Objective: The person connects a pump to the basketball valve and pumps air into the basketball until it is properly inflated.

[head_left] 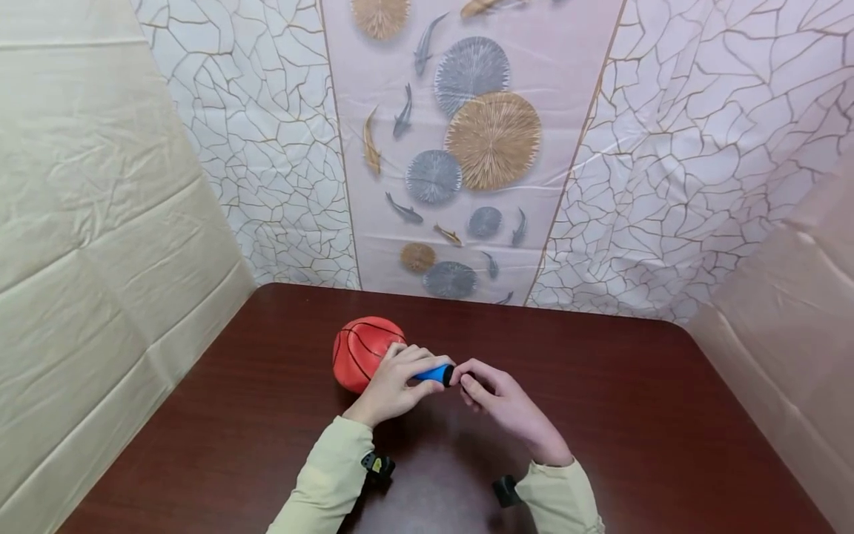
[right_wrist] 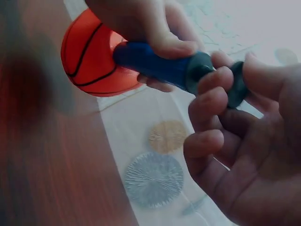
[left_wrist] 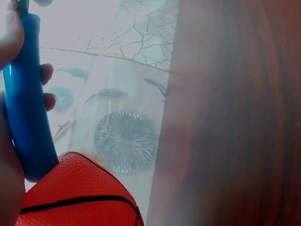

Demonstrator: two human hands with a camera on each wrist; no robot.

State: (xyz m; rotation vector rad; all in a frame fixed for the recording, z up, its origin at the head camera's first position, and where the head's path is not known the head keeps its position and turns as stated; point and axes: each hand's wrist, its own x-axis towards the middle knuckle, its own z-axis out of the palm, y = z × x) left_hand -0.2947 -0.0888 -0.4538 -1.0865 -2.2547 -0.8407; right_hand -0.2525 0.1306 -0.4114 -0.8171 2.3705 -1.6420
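A small blue hand pump (head_left: 432,374) with a black end cap is gripped round its barrel by my left hand (head_left: 395,386). Its far end meets a red toy basketball (head_left: 363,354) with black lines, which looks dented and partly deflated. In the right wrist view, the dark round pump handle (right_wrist: 238,85) stands a short way out from the cap. My right hand (head_left: 507,404) pinches that handle between thumb and curled fingers. The left wrist view shows the blue barrel (left_wrist: 29,99) running down to the ball.
Both hands are over a dark reddish-brown table (head_left: 267,437). Behind it hangs a patterned cloth backdrop (head_left: 440,222) with fish and round leaf shapes. Beige cloth walls (head_left: 87,245) rise at either side. Dark wrist cameras sit at both sleeves.
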